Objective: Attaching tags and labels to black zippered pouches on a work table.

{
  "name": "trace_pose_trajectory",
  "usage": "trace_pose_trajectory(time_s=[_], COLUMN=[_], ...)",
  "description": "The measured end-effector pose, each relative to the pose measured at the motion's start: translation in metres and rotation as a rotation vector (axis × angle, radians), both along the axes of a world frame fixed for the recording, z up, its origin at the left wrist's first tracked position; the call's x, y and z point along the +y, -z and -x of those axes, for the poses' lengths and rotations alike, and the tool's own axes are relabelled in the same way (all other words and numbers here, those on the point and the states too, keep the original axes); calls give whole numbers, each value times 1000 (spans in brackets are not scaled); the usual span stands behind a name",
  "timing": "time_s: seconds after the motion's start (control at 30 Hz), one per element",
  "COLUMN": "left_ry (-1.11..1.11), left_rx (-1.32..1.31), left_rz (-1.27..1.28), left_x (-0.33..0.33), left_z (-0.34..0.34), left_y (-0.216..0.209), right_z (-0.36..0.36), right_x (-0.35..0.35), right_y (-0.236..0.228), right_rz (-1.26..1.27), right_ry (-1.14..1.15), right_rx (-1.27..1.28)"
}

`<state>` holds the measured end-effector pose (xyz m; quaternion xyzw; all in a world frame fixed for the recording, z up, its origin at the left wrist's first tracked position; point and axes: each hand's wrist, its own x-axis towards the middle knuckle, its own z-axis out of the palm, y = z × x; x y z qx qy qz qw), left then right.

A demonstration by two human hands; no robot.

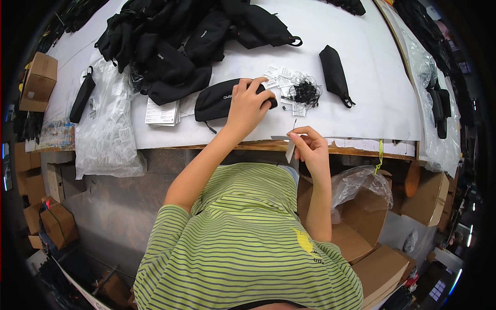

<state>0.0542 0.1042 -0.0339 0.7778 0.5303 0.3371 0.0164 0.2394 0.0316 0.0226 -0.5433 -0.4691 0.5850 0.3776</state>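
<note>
The person's left hand (249,101) lies on a black fabric zip pouch (222,99) near the front edge of the white-covered work table (361,62); the fingers are curled down over the pouch's right end and pressed against it, clamped on the fabric. The right hand (310,147) is raised just in front of the table edge, well clear of the pouch; its thumb and forefinger are pinched together on a small white paper tag (290,151) with a thin black loop string standing up from the pinch.

Just right of the pouch, on the table, lies a scatter of small white printed tags (279,78) touching a tangle of black loop strings (305,92); further right a single slim black pouch (335,75) lies on its own, apart from the rest. A large heap of black fabric pouches (175,41) occupies the far left of the table; a stack of white printed sheets (161,112) sits just left of the held pouch. A clear plastic bag of small packets (106,124) hangs over the left near edge. An open brown cardboard box (361,227) lined with clear plastic stands below the table at right.
</note>
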Motion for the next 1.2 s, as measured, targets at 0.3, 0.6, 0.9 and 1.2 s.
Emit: trace_pose_trajectory(time_s=[0.3,0.6,0.9,1.2], left_ry=[-145,-24,119,161], left_rx=[-507,-862,-1454,-1026], left_rz=[386,398,562,567], left_x=[-84,-95,-104,-106], left_z=[25,39,49,30], left_y=[-51,-59,-77,-81], right_z=[38,48,19,46], right_x=[10,0,11,-3], right_y=[-13,-14,-16,-19], right_rz=[-296,-387,-156,-98], right_ry=[-250,-346,-81,-1], right_rx=[-374,-411,532,402])
